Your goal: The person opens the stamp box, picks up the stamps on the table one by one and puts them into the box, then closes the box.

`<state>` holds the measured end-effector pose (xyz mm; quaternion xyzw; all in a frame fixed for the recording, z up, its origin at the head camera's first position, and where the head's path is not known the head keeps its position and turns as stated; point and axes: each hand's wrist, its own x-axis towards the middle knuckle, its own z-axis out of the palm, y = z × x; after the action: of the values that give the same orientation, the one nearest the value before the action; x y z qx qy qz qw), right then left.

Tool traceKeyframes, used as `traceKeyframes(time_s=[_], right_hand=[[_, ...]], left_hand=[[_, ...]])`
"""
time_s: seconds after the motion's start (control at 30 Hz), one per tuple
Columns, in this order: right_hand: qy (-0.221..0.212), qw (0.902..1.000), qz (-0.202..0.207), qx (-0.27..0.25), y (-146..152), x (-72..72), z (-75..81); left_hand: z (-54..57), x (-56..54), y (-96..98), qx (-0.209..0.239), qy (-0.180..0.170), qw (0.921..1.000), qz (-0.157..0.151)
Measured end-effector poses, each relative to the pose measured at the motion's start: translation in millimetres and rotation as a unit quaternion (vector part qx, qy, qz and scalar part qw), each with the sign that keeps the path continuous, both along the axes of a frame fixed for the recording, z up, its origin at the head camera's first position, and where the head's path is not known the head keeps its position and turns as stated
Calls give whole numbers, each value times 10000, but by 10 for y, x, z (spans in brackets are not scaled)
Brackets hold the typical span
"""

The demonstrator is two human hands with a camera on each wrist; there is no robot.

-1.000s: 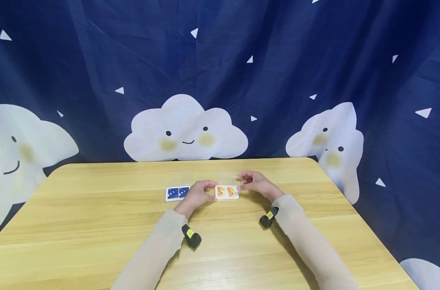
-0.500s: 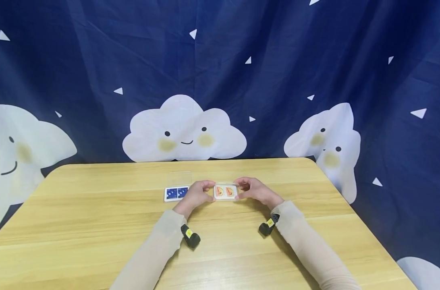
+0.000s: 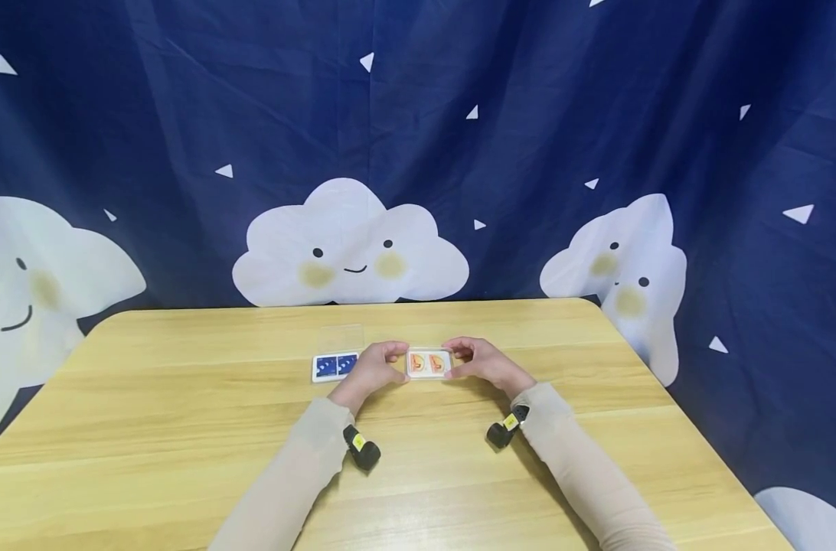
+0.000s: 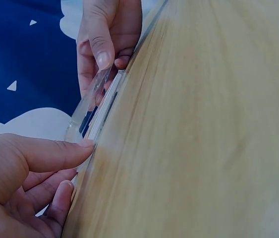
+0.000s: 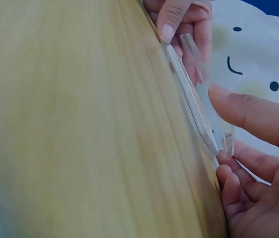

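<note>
In the head view, a clear plastic card case (image 3: 429, 363) with two orange-and-white printed cards showing lies on the table between my hands. My left hand (image 3: 374, 372) holds its left end, thumb at the near corner and fingers behind. On the other side, my right hand (image 3: 490, 363) pinches the clear lid. Both wrist views show that lid (image 4: 83, 110) tilted above the tray of cards (image 5: 191, 101), with a narrow gap between them. In the right wrist view, my right thumb (image 5: 248, 111) presses the lid's outer face while other fingers curl at the case's end.
A second clear case (image 3: 334, 366) with blue cards lies left of my left hand, its transparent lid (image 3: 341, 337) folded back. The wooden table (image 3: 184, 428) meets a blue cloud-patterned curtain (image 3: 418, 138) at its far edge.
The right hand has brought the lid of the orange-card case forward from behind it to over the cards. The left hand has kept its place; the blue-card case stays put.
</note>
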<state>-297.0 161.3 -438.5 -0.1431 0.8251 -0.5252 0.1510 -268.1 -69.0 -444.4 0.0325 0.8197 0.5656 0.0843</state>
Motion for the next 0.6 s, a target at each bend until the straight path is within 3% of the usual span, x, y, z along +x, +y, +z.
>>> traceKeyframes(time_s=[0.17,0.4,0.6], right_hand=[[-83,10000,-8,33,-25,30,40],[-65,9997,12,214,-112,210,291],[-25,9997,54,223,-126,232,310]], left_hand=[[-10,-10,1,-23,3,10000,0],[2,-3,9,-41,-79,10000,39],[-6,-12,11,32,-49,10000,10]])
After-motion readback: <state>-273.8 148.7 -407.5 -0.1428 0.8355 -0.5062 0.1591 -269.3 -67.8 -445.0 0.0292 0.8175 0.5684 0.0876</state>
